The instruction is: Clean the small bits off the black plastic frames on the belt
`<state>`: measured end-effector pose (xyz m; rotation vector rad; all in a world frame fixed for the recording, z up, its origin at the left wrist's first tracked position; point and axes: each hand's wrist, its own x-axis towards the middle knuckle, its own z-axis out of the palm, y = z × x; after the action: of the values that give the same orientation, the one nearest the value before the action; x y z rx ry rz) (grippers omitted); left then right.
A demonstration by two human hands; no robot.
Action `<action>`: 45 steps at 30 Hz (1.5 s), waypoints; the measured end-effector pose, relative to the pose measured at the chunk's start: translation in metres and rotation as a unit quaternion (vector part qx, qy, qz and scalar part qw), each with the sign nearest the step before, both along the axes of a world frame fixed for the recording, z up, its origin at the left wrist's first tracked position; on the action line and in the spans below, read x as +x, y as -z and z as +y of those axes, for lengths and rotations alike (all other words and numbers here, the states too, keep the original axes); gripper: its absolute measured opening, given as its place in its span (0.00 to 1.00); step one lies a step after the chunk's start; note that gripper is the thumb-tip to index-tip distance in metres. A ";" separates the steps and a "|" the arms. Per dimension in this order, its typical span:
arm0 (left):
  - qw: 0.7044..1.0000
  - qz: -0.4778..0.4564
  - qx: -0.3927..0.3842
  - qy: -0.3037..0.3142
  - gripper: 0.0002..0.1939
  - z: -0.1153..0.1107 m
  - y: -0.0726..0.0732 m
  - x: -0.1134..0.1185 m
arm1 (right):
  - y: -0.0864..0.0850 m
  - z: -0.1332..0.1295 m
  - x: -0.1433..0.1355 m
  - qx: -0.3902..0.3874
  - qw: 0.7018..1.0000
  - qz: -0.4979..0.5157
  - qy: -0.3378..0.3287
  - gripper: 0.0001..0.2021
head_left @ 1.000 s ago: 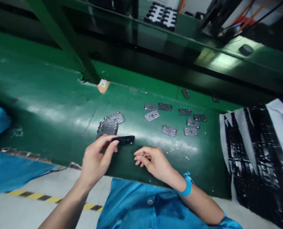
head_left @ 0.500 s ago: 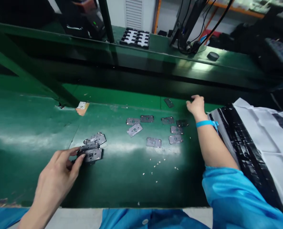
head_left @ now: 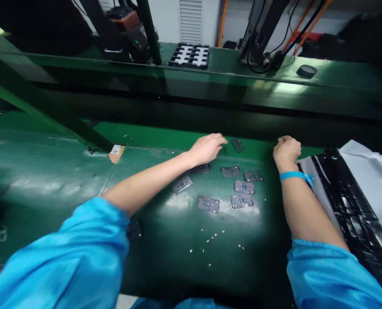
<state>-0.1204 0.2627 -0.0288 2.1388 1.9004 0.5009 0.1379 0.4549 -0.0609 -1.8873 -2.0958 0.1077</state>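
Beside left hand (head_left: 209, 147): dark plate (head_left: 237, 145), marks illegible.

No readable text or signs (numbers included) anywhere.

The green bench (head_left: 165, 266) carries dark flat plates (head_left: 214, 206), some close together, others apart. Small pale scraps (head_left: 215, 235) lie mostly between these and the bench's near edge.

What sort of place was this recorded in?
Probably a factory workshop or assembly line: similar dark flat parts lie spread on a long green worktop, a compartmented tray sits on the raised shelf beyond, and the person wears blue sleeves.
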 end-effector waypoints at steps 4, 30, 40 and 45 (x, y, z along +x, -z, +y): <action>0.995 0.039 -0.072 0.055 0.27 0.091 0.014 0.029 | -0.020 -0.046 0.003 -0.002 0.990 0.127 -0.058 0.15; 0.980 0.168 -0.065 0.086 0.13 -0.080 -0.021 0.053 | -0.034 -0.311 0.076 -0.259 0.824 0.479 -0.159 0.20; 0.976 -0.187 -0.111 -0.015 0.22 -0.197 -0.054 0.062 | -0.053 -0.345 0.059 -0.255 0.809 0.488 -0.206 0.15; 0.816 -0.549 -0.145 -0.108 0.15 -0.253 -0.018 0.115 | -0.040 -0.360 0.044 -0.260 0.802 0.500 -0.197 0.14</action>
<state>-0.0052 0.0101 -0.0107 0.9867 1.3522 1.0937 0.1817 0.0947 -0.0209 -1.0744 -1.6569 1.5350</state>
